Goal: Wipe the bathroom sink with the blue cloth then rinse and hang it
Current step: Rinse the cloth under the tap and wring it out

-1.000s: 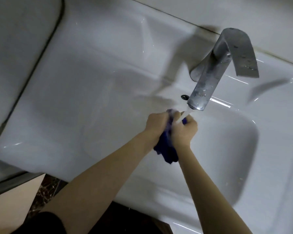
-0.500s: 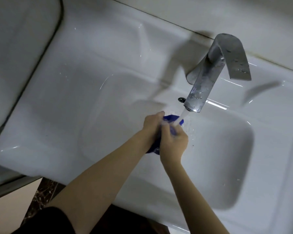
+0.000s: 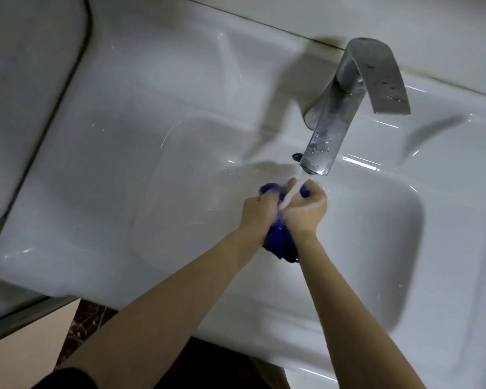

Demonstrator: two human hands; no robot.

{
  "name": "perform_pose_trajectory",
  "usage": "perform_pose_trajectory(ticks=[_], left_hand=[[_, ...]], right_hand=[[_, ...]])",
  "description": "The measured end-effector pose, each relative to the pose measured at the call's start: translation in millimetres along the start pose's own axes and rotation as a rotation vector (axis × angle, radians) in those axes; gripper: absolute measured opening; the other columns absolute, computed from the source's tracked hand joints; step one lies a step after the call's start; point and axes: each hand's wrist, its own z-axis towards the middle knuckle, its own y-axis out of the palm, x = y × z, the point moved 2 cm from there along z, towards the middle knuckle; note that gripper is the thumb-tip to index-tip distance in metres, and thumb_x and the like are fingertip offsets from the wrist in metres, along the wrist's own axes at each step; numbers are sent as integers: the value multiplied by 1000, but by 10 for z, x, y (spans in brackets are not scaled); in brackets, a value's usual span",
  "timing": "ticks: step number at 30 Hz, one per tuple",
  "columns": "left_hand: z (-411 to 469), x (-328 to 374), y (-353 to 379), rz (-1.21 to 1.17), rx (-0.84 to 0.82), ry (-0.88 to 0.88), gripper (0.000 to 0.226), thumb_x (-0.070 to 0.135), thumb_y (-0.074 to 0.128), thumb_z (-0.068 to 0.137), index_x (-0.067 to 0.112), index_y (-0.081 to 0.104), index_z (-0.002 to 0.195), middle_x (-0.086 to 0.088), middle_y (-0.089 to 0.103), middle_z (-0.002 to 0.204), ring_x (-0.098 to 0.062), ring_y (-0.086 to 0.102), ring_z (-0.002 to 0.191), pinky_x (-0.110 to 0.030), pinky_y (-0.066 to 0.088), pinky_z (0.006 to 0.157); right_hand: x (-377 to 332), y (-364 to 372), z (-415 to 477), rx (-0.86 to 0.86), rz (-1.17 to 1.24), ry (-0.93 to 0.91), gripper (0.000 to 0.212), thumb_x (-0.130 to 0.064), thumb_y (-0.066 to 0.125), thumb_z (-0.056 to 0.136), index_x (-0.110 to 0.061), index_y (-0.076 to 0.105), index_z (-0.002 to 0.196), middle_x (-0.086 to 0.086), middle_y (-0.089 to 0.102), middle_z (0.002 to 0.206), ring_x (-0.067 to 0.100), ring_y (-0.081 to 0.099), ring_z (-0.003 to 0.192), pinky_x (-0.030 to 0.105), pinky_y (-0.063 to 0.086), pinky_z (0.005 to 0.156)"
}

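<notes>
Bathroom — white basin, chrome tap running.

White sink, glossy, wet with droplets. Metal tap mounted on rim at 1 o'clock; small overflow hole just beside spout.

Your two hands meet, fists closed.
Your left hand and right hand press knuckle to knuckle, fingers curled tight, both bare forearms reaching forward and converging.
</notes>
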Motion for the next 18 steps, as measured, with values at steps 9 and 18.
perform_pose_trajectory(ticks=[9,18], left_hand=[[89,-49,-13,-72,-122,-8,31,38,66,81,10,73,91,-14,71,92,-26,66,81,-37,56,83],[-406,146,-414,-154,-75,-23,28,41,59,91,17,68,102,-8,71,101,-27,67,93,-47,55,91]], right_hand=[[-126,9,-236,24,-30,-79,27,-26,58,74,-9,48,54,0,45,49,11,37,43,25,33,46],[-112,-400,-333,-255,170,141,39,-31,54,98,4,57,82,5,58,71,12,53,64,25,45,59]])
